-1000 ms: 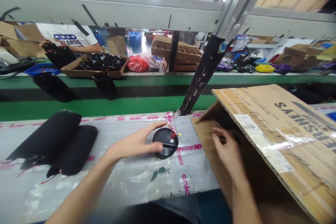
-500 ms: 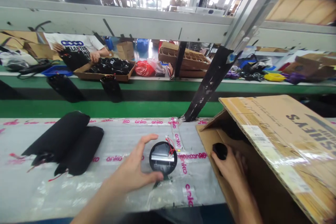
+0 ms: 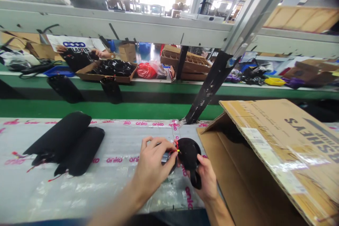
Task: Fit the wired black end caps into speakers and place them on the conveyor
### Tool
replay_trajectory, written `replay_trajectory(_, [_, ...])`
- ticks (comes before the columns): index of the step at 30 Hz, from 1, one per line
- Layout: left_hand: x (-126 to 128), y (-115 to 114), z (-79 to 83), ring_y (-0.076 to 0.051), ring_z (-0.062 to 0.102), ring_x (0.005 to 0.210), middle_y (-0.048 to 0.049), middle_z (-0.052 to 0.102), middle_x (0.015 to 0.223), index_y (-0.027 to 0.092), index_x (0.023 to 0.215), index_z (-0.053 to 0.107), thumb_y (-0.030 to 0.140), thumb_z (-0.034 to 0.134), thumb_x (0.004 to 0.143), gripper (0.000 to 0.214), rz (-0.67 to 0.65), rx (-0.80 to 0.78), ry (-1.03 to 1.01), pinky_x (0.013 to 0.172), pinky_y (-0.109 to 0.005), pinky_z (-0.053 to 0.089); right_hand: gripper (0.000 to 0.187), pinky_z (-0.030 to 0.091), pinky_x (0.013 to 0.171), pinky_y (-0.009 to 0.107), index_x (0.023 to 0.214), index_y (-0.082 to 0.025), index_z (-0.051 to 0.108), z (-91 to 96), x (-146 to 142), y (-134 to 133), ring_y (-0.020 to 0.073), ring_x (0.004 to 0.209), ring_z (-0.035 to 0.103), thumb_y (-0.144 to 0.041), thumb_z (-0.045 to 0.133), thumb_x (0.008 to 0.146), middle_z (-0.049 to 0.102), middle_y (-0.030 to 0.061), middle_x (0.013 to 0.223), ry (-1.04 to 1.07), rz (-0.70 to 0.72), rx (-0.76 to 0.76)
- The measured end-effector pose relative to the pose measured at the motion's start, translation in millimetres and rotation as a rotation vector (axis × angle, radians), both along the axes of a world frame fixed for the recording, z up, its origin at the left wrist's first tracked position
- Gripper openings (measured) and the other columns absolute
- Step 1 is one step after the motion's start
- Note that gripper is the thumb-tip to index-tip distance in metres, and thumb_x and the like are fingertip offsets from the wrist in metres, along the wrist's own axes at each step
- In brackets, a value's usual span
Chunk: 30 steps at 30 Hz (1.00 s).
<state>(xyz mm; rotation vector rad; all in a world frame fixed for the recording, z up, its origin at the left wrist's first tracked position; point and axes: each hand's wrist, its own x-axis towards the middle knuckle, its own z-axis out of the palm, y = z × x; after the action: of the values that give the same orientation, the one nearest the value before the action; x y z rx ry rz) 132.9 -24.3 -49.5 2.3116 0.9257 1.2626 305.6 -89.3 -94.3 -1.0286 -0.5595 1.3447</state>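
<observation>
My right hand [image 3: 208, 176] grips a black rounded part with a loop-shaped strap or handle [image 3: 188, 153], raised just above the table. Thumb and fingertips of my left hand [image 3: 156, 159] are closed on thin red wires with a small yellow connector [image 3: 178, 150], at the left side of that part. Partly hidden beneath my left hand is a round black disc [image 3: 173, 165] with a shiny face. Two black fabric-covered cylinders [image 3: 59, 136] with red wire ends lie side by side at the left of the table.
An open cardboard box [image 3: 280, 141] lies on its side at the right. A black-wrapped post [image 3: 208, 88] rises at the table's back edge. Beyond it runs a green conveyor [image 3: 148, 109] carrying black cylinders. Across it, a person [image 3: 79, 47] handles black parts beside a carton of black pieces [image 3: 111, 70].
My right hand has come out of the box, moving left with the black part. My left hand, earlier spread around the disc, has moved right and closed on the wires.
</observation>
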Motion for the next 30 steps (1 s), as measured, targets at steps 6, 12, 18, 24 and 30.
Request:
replay_trajectory(6, [-3,2,-4.2,-0.018,0.078,0.093,0.0024,0.084,0.102,0.023,0.108,0.071,0.009,0.073,0.100,0.016,-0.117,-0.107,-0.103,0.096,-0.035,0.046,0.049,0.061,0.108,0.052,0.116,-0.024,0.086,7.5,14,13,0.0382,0.123,0.076,-0.062,0.066,0.091,0.087,0.0088,0.117,-0.019,0.010,0.112])
replay_trajectory(12, [-9,5,-2.3,-0.019,0.079,0.098,-0.0005,0.084,0.105,0.024,0.112,0.076,0.008,0.072,0.101,0.020,-0.220,-0.132,-0.093,0.095,-0.034,0.052,0.042,0.051,0.121,0.048,0.126,-0.028,0.083,9.5,28,24,0.0346,0.138,0.070,-0.050,0.071,0.093,0.081,0.0049,0.138,-0.079,0.067,0.223])
replay_trajectory(18, [-10,4,-2.5,-0.020,0.078,0.099,-0.0019,0.084,0.104,0.024,0.110,0.076,0.010,0.071,0.102,0.017,-0.200,-0.149,-0.106,0.094,-0.035,0.055,0.046,0.050,0.123,0.053,0.130,-0.025,0.081,10.1,30,26,0.0376,0.139,0.068,-0.051,0.068,0.094,0.080,0.0086,0.140,-0.084,0.136,0.254])
replay_trajectory(24, [-5,2,-3.4,-0.021,0.077,0.098,-0.0023,0.083,0.100,0.024,0.111,0.075,0.008,0.071,0.100,0.019,-0.155,-0.064,-0.119,0.092,-0.037,0.057,0.059,0.046,0.126,0.052,0.148,-0.028,0.069,22.5,34,9,0.0380,0.146,0.062,-0.056,0.067,0.096,0.069,0.0086,0.156,-0.225,0.213,0.326])
replay_trajectory(30, [-1,-3,0.8,-0.022,0.076,0.093,-0.0035,0.082,0.095,0.021,0.103,0.070,0.006,0.069,0.098,0.016,-0.125,0.001,-0.096,0.088,-0.039,0.056,0.065,0.043,0.126,0.049,0.156,-0.035,0.060,36.0,31,-14,0.0365,0.147,0.058,-0.051,0.077,0.096,0.066,0.0075,0.156,-0.705,0.120,0.264])
